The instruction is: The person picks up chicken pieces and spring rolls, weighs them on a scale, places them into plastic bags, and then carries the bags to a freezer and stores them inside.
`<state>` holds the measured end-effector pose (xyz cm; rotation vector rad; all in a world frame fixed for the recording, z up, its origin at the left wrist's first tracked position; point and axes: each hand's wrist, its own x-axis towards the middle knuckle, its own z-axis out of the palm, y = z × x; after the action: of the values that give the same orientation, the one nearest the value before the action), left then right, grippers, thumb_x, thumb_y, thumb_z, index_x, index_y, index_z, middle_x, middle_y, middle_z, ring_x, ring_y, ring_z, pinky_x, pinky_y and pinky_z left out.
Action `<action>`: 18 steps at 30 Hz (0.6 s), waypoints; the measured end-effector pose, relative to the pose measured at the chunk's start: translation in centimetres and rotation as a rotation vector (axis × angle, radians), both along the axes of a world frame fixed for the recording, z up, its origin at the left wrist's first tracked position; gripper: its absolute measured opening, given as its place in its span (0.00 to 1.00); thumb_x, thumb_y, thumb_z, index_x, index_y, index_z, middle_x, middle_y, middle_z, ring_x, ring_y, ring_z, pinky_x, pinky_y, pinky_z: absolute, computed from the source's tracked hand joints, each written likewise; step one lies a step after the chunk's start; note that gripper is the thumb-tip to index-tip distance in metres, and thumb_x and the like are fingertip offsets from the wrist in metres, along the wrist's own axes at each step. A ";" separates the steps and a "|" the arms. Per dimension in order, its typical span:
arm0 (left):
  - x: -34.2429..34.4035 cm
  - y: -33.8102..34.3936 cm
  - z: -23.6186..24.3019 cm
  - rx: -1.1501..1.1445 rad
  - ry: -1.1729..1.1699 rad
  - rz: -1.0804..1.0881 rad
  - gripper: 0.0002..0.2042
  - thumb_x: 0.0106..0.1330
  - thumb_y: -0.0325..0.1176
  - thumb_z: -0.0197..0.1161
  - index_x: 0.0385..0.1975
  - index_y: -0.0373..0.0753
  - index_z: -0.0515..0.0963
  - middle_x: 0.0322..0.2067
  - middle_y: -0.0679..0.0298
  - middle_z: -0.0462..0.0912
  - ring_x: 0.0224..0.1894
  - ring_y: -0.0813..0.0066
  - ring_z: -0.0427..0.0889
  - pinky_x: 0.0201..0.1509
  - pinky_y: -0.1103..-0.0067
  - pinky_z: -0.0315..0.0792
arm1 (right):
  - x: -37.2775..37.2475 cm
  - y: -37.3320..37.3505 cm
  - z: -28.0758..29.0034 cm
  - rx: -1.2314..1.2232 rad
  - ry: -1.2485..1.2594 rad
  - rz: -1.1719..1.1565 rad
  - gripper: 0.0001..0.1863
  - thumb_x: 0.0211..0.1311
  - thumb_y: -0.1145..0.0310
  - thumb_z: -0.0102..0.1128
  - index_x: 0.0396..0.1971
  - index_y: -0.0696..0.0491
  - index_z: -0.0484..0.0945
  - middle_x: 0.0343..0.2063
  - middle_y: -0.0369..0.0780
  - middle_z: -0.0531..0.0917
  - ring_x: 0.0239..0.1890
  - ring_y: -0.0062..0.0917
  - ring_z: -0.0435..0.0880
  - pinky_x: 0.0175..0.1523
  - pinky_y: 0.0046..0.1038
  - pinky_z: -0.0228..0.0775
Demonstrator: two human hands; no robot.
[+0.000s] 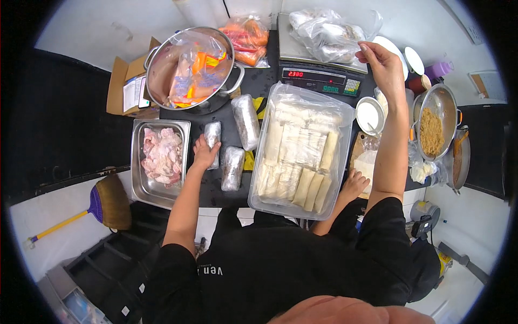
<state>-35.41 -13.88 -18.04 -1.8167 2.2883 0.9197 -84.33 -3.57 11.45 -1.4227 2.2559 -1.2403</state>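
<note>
My left hand [204, 155] is closed around the lower part of a small plastic-wrapped roll [213, 132] on the dark table, thumb lying across it. Two more wrapped rolls [245, 122] lie to its right. My right hand [381, 60] is raised over the right side of the digital scale [315, 77], fingertips pinched at the edge of a clear plastic bag [330, 38]. That bag sits on the scale's metal platform, with pale, wrapped-looking contents. Between my arms stands a clear plastic tub [258, 189] holding pale rolled pastries [303, 186], some under plastic film.
Left are a steel tray [138, 189] of raw chicken pieces, a large pot [233, 54] with bagged food and a cardboard box [120, 89]. Bagged carrots [249, 40] lie behind. A co-worker's hand [353, 184] touches a pale sheet, near a bowl [370, 115] and a pan of brown crumbs [431, 132].
</note>
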 end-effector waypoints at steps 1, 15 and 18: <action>-0.1 -0.1 0.1 0.010 0.008 0.004 0.46 0.58 0.59 0.58 0.66 0.33 0.45 0.61 0.39 0.55 0.62 0.39 0.57 0.65 0.61 0.55 | 0.0 -0.1 0.0 -0.004 0.007 0.008 0.16 0.64 0.61 0.57 0.43 0.59 0.81 0.29 0.42 0.86 0.34 0.21 0.84 0.41 0.21 0.72; -0.6 1.5 0.4 -0.226 0.122 0.033 0.35 0.59 0.44 0.61 0.59 0.25 0.57 0.53 0.40 0.63 0.53 0.39 0.67 0.59 0.59 0.62 | 11.9 -2.7 -7.6 0.310 -0.046 0.418 0.17 0.62 0.57 0.56 0.42 0.53 0.81 0.30 0.44 0.84 0.30 0.34 0.84 0.39 0.33 0.74; -0.3 1.4 0.0 -0.267 0.110 0.004 0.35 0.58 0.43 0.62 0.58 0.24 0.57 0.52 0.40 0.64 0.52 0.40 0.67 0.57 0.60 0.63 | 20.3 -5.0 -12.2 0.471 0.008 0.581 0.23 0.57 0.56 0.61 0.46 0.57 0.77 0.36 0.52 0.83 0.38 0.39 0.83 0.47 0.34 0.74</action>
<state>-35.74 -12.48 -18.06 -1.9125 2.5853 0.7624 -64.07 -8.57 -0.76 -1.6907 1.7636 -0.4854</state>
